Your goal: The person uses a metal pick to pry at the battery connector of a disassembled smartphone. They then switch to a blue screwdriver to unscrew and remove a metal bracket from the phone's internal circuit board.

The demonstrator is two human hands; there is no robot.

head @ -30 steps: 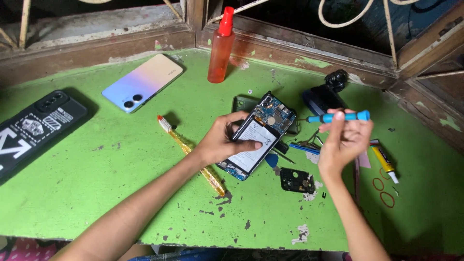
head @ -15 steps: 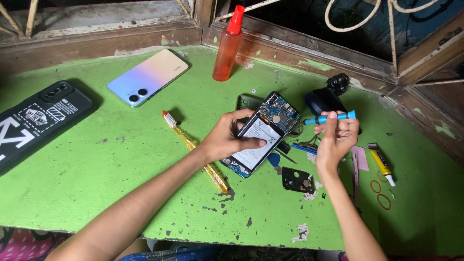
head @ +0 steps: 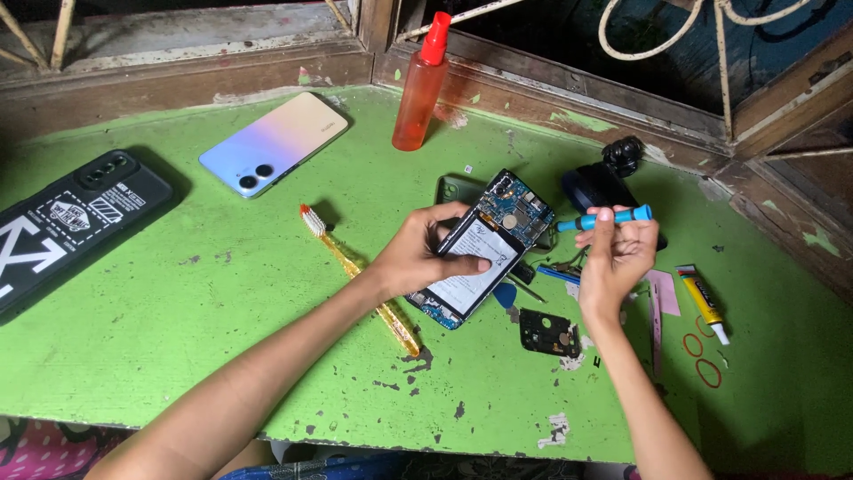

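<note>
Both hands sit about where they were. Left hand (head: 425, 253) grips the opened phone (head: 484, 249); right hand (head: 617, 258) pinches a blue screwdriver (head: 604, 218) near the worktop's (head: 178, 311) far edge.

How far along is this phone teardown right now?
Done: the opened phone has its back off, battery and board bare; a black inner cover lies loose on the green table. In hand: left hand steadies it, right hand holds a blue screwdriver. Left: battery and board still seated.

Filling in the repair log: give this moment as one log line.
left hand: steadies opened phone on green table | right hand: holds blue screwdriver, tip at phone's upper edge | nearby: toothbrush, spray bottle
</note>
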